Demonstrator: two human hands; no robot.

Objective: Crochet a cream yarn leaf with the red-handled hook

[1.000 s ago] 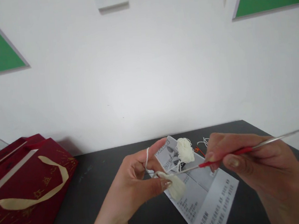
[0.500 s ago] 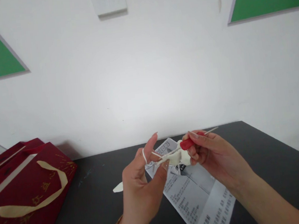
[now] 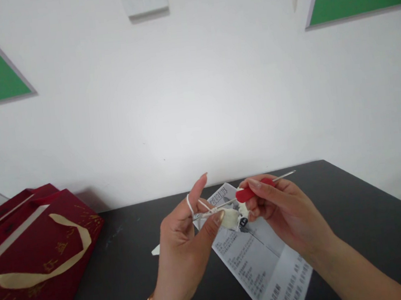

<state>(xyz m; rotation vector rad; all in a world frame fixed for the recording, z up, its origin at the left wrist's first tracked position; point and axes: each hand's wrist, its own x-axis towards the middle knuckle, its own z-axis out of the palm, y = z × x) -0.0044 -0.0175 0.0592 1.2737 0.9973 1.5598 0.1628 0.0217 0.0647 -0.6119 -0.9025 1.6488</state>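
A small cream crochet piece (image 3: 230, 218) is pinched between the thumb and fingers of my left hand (image 3: 188, 242). White yarn (image 3: 189, 203) loops round my raised left index finger and runs down to the work. My right hand (image 3: 285, 208) grips a crochet hook (image 3: 245, 194) by its red handle. The hook's thin metal shaft crosses the top of the piece, and its tip shows past my left thumb. Part of the cream piece hangs beside my right fingers, which partly hide it.
Beneath my hands a printed pattern sheet (image 3: 255, 263) lies on the dark table (image 3: 132, 252). Dark red gift bags (image 3: 52, 242) with a cream ribbon stand at the left. Left of my wrist a small white piece (image 3: 155, 250) pokes out. Behind is a white wall (image 3: 195, 98).
The hook has slid leftward through the work, so its tip now shows beyond my left thumb. My left hand has shifted slightly left; the view has moved a little.
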